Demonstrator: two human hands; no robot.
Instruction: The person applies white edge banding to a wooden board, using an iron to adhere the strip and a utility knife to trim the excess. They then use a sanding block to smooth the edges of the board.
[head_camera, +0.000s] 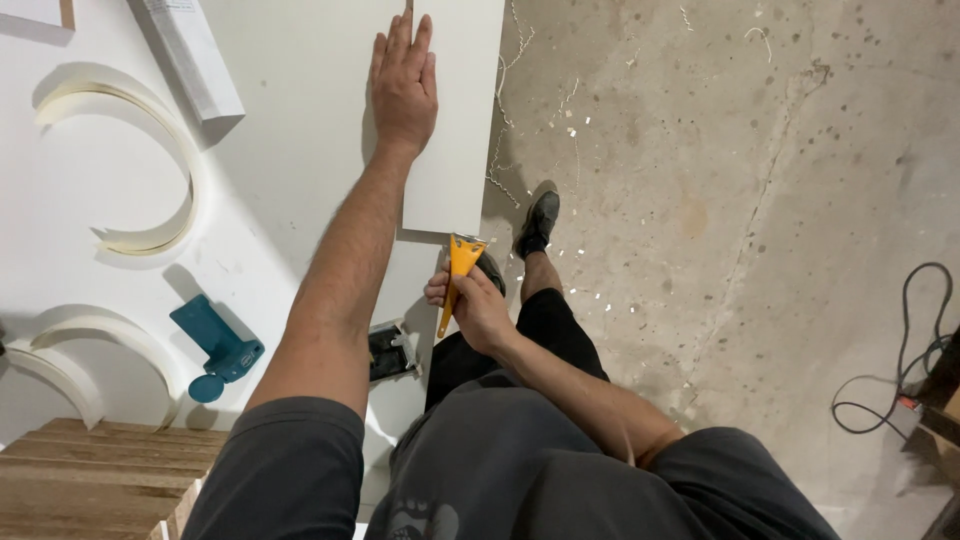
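A worker's left hand (404, 85) presses flat, fingers spread, on a stiff white panel (455, 130) while the right hand (475, 305) clenches a light yellow scraper (460, 265) at its end edge.

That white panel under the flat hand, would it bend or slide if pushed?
The white panel looks stiff: its edges run straight and it lies flat on the table. Its smooth face would probably slide easily, which may be why the left hand presses it down. The right hand holds a yellow scraper at its near end.
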